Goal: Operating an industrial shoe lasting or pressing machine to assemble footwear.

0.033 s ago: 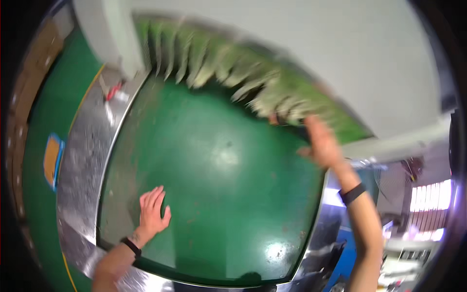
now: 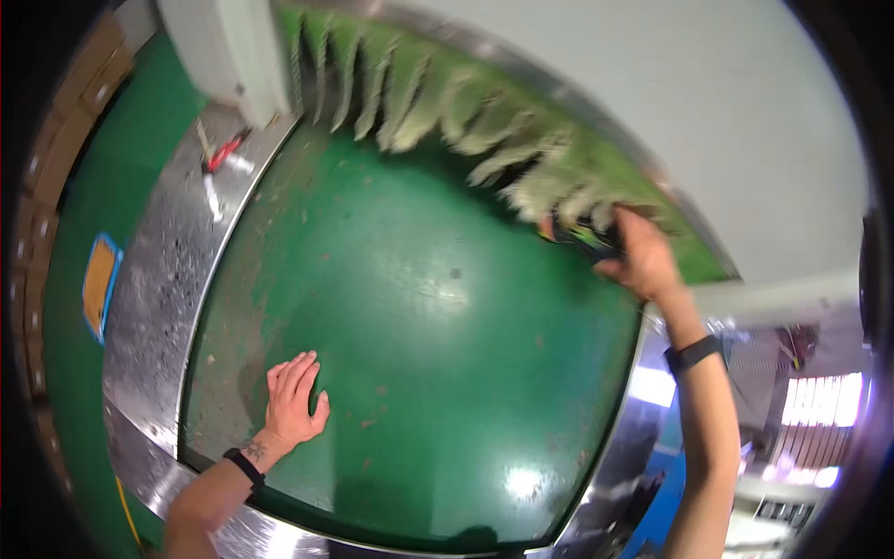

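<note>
My left hand [image 2: 294, 401] rests on the green belt-like surface [image 2: 410, 373], fingers spread, holding nothing. At the far right, my right hand [image 2: 644, 259] has its fingers and thumb curled around the near end of a small dark object [image 2: 589, 239] with orange and green patches. Its exact kind I cannot make out. Part of it lies under the pale hanging strips [image 2: 414, 121], which fringe a green band below the white housing [image 2: 652, 84]. Both wrists carry a dark band.
A metal frame [image 2: 163, 289] borders the green surface. On its far left corner lies a red-handled tool [image 2: 223, 154] beside a small white piece. A blue-edged tray [image 2: 101, 284] is on the floor at left, near stacked brown boxes [image 2: 56, 158].
My right hand, blurred and straighter-fingered earlier, now curls around the dark object. The view has shifted slightly. My left hand stays on the green surface.
</note>
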Demonstrator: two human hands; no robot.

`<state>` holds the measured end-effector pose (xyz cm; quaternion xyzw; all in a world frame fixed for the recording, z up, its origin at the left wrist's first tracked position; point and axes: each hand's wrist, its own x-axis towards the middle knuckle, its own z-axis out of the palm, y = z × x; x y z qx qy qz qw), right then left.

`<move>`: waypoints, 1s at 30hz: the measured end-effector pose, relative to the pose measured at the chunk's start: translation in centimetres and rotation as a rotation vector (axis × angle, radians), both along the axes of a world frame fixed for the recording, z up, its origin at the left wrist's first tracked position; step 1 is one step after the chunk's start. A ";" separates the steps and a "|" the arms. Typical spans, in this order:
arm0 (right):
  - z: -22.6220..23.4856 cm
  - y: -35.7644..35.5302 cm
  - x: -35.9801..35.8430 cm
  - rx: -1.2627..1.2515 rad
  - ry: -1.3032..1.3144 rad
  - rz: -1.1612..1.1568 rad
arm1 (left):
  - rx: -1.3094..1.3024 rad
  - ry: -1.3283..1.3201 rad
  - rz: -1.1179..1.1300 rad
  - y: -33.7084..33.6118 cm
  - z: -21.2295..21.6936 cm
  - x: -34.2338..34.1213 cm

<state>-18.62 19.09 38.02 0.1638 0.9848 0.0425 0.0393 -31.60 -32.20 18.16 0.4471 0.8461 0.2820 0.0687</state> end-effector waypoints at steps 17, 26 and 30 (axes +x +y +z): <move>6.0 -35.3 25.6 -0.727 0.461 -0.752 | -0.064 -0.605 0.319 2.8 5.1 5.9; 18.5 -47.0 33.3 -0.137 0.626 0.082 | -0.432 -1.877 -0.501 -0.1 22.6 22.4; 13.5 -53.6 42.5 -0.861 1.094 -0.662 | 0.011 -1.952 -0.518 -4.0 30.3 28.7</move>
